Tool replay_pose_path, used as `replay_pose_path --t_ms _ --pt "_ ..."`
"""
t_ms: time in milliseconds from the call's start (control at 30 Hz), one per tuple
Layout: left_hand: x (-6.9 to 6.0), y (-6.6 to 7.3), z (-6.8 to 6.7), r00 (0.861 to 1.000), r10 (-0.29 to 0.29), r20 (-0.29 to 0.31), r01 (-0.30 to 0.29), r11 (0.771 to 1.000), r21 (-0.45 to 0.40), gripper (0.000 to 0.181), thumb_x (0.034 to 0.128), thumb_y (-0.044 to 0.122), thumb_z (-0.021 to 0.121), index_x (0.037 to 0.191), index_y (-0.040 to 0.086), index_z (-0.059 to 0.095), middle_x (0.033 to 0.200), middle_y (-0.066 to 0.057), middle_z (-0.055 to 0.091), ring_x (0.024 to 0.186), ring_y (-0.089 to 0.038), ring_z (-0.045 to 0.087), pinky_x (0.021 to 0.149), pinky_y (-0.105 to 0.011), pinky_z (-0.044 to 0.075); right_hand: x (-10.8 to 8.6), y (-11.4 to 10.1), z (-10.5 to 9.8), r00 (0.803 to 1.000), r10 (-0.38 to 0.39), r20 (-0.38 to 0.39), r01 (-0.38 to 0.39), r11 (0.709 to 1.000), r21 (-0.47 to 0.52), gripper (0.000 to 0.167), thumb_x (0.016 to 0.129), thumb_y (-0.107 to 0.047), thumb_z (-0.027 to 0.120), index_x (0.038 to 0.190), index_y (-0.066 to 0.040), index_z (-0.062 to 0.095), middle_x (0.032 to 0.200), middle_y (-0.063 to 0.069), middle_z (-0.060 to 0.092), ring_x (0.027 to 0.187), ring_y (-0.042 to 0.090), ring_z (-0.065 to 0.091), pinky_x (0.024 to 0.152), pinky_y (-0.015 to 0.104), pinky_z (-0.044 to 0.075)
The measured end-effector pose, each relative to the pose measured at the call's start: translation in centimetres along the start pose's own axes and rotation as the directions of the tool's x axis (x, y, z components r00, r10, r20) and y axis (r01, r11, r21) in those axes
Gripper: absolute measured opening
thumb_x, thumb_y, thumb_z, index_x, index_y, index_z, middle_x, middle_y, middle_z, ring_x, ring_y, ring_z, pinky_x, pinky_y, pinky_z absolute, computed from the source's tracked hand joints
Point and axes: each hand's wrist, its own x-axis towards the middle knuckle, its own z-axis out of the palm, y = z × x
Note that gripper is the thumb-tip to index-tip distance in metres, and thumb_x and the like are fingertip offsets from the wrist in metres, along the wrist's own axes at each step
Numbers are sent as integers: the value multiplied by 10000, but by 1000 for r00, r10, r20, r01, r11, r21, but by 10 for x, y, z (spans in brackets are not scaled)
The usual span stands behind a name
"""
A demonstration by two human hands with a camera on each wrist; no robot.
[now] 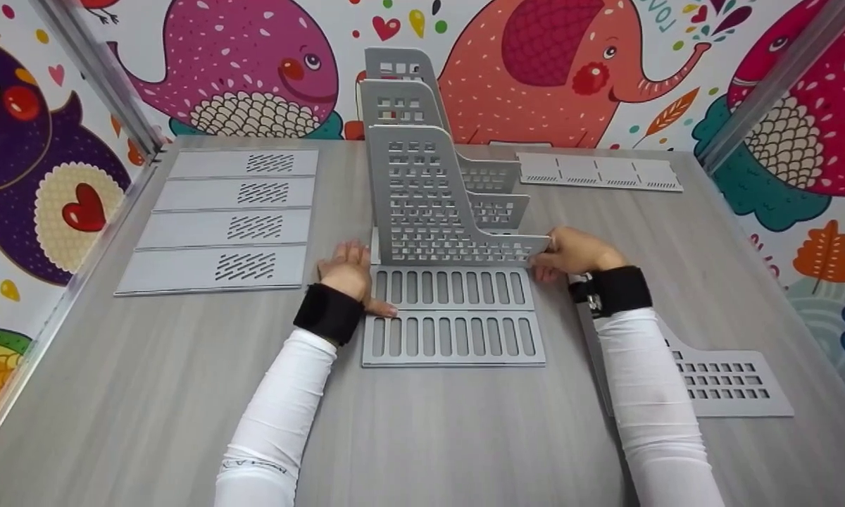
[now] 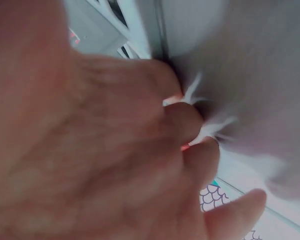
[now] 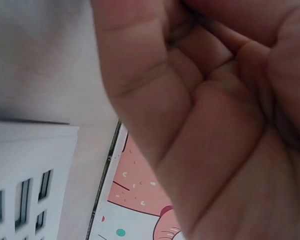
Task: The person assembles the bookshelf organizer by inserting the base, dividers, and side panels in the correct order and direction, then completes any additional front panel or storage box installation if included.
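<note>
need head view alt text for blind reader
A person's right hand holds the low end of the nearest of three upright grey perforated panels; the left hand rests at the edge of flat grey slotted panels in front. Other flat grey panels lie on either side.

You have both arms stretched forward; the left arm (image 1: 274, 415) slants inward to your left hand (image 1: 347, 273), whose back faces the head view, with the thumb stretched sideways, away from the other fingers. Your right arm (image 1: 658, 401) leans inward too, and your right hand (image 1: 570, 252) turns left, its fingers curled toward the palm
</note>
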Motion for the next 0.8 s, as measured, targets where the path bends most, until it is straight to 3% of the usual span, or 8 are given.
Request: replay_pose_path --t_ms 300,467,800 --pt "0 -2 2 1000 8 -10 -8 1000 14 1301 794 695 702 1591 -16 -43 1674 -216 -112 1563 -384 -88 1194 -703 151 4 -2 3 1000 -12 -12 11 999 -51 215 992 -92 593 971 52 751 769 167 758 631 71 688 607 213 572" --pt "2 -1 2 1000 -16 9 16 999 43 1321 772 718 706 1598 14 -48 1682 -178 -120 1556 -358 -157 1176 -745 85 6 -4 5 999 -32 -22 30 997 -69 233 986 -103 602 907 42 767 730 161 752 591 51 659 580 194 544" --pt "0 -2 1 1000 -9 -8 9 1000 -5 1309 761 690 740 1607 40 -19 1691 -151 -101 1552 -363 -173 1136 -796 44 8 -5 6 997 -49 -56 45 996 -83 267 973 -107 617 800 21 775 662 126 734 556 77 626 529 178 475"
